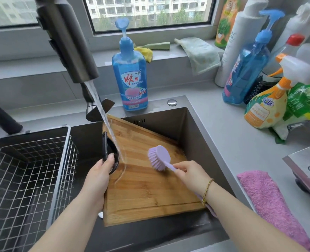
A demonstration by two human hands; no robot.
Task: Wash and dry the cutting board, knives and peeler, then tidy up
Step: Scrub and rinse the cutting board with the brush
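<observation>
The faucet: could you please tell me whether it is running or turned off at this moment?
On. A stream of water pours from the faucet onto the cutting board leaning in the sink.

The tilted brown wooden cutting board fills most of the dark steel sink basin, leaving room only in the back right corner and along the near wall. A wire-mesh drain basket blocks the left side, and the grey faucet with its slanting water stream bars the back left overhead. Bare grey countertop lies open right of the sink, between crowded cleaning bottles behind and a pink towel in front.
</observation>
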